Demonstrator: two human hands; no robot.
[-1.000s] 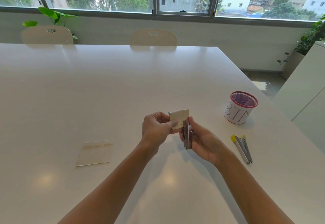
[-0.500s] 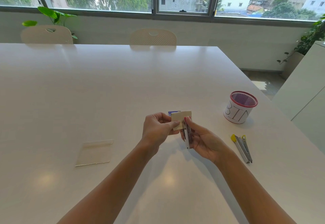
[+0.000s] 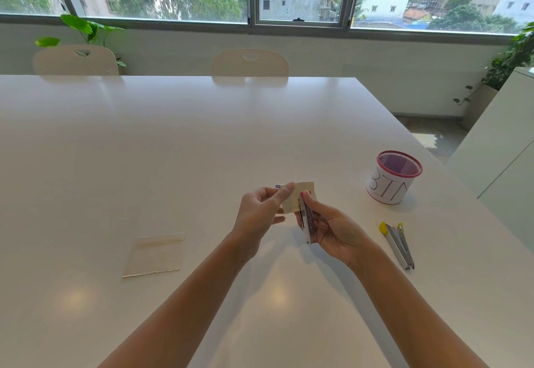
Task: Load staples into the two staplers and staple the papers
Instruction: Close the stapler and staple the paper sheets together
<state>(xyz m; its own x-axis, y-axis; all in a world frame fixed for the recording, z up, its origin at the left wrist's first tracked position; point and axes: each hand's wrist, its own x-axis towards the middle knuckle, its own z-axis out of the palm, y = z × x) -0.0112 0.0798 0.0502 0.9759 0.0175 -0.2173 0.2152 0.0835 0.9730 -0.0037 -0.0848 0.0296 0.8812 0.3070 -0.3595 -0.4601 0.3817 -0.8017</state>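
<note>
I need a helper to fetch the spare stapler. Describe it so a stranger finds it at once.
Start at the red-rimmed mesh cup marked BIN near the right edge of the white table. Just nearer the person lies the yellow-tipped stapler, flat and untouched. The red-tipped stapler is held in the right hand.

We see two bare forearms coming in from the bottom edge. No sleeve covers them up to that edge. The left hand (image 3: 260, 208) and the right hand (image 3: 332, 229) are bare too, fingers slim, nails short.
</note>
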